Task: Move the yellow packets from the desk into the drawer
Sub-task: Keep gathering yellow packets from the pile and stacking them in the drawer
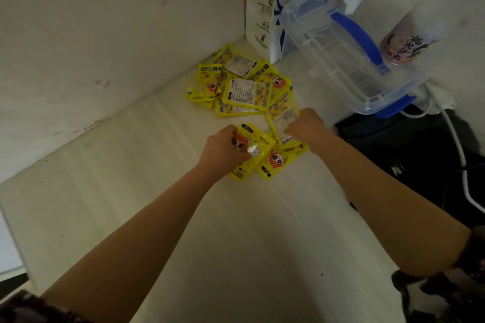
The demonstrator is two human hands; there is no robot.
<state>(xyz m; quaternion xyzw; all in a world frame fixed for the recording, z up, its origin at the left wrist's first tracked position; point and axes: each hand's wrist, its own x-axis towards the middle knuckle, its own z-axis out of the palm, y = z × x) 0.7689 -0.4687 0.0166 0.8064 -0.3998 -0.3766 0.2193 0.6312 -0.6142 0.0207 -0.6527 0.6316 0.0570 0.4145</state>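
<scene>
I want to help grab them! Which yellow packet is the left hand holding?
The cartoon-face packet nearest the person, under the left hand. The right hand grips a different, label-side-up one.

Left hand (223, 151) clutching yellow packet (256, 151); right hand (305, 127) pinching another packet (284, 118); pile (236, 84) against desk (236, 231) corner.

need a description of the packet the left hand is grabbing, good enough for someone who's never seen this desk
Start at the pale desk and find the heap of yellow packets in its far corner. Nearer than that heap, two packets lie by the hands; take the one under the left hand. This packet in the left hand shows its cartoon-face front, unlike the label-side one at the right hand.
</scene>
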